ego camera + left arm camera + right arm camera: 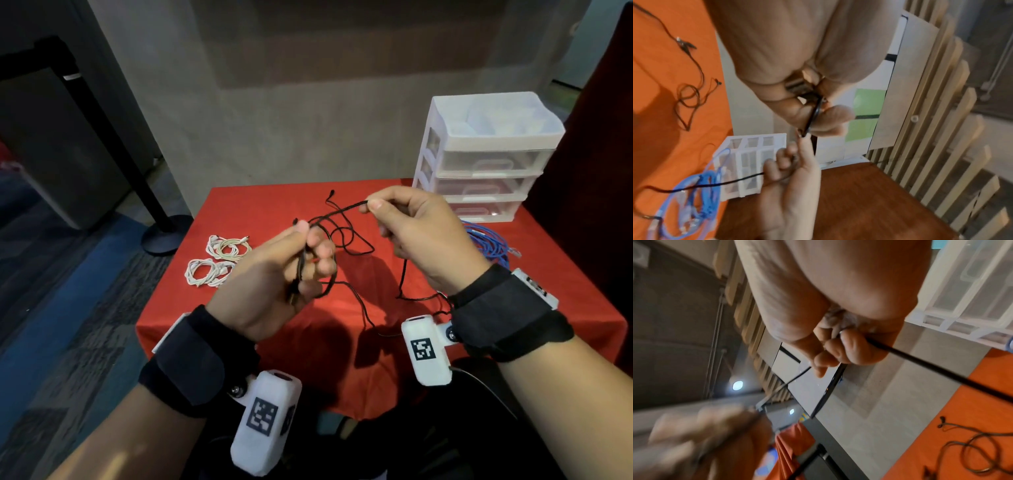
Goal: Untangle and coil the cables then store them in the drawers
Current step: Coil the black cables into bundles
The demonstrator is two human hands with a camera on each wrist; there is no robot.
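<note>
A thin black cable (pixel 339 236) hangs in loose loops between my two hands above the red table (pixel 239 205). My left hand (pixel 301 253) grips a small bundle of its loops, fingers curled round the strands (pixel 813 113). Up and to the right, my right hand (pixel 371 205) pinches one strand between thumb and forefinger; the cable (pixel 920 366) runs out of that fist. Slack trails down onto the cloth (pixel 688 97). White plastic drawers (pixel 479 161) stand shut at the back right corner.
Two coiled white cables (pixel 227 246) (pixel 207 272) lie at the table's left side. A tangled blue cable (pixel 489 246) lies on the right, in front of the drawers (pixel 748 164). A black post with a round base (pixel 161 236) stands off the table's left corner.
</note>
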